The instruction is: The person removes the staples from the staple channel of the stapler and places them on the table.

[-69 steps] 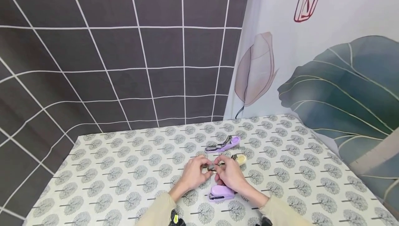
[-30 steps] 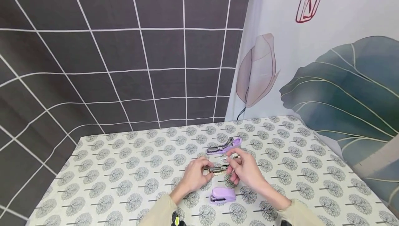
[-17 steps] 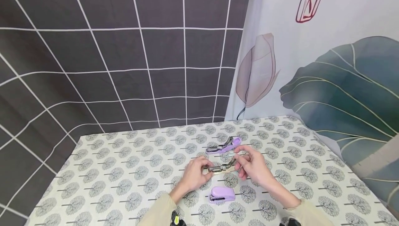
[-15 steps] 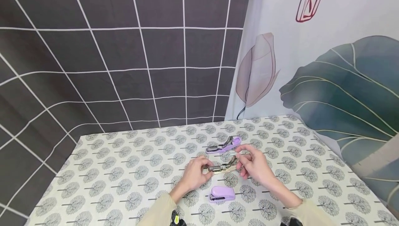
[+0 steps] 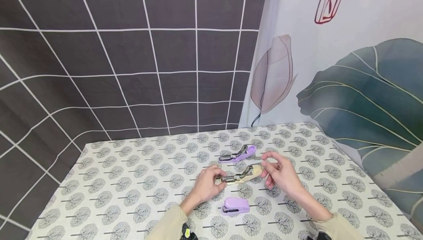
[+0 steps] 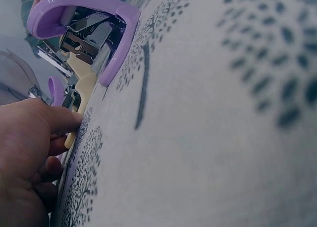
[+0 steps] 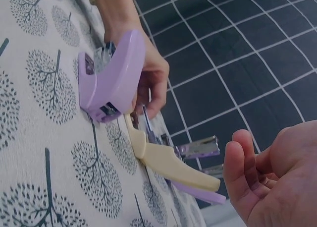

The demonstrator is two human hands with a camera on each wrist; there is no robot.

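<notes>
My left hand pinches the front end of a cream stapler, which lies opened out on the cloth with its metal parts exposed. In the left wrist view, my thumb and fingers close on the stapler's narrow end. My right hand is just past the stapler's rear end, pinching a thin silvery strip between thumb and index finger. The strip looks like a row of staples. The right wrist view shows the cream body between my two hands.
Behind the cream one lies an opened purple stapler. A closed purple stapler sits nearer me, in front of my hands. The table has a tree-print cloth. A dark grid curtain and a flower-print curtain hang behind it.
My right hand has drawn back rightward from the cream stapler's middle with the silvery strip in its fingers, uncovering the stapler's rear end. My left hand stays in place on the stapler.
</notes>
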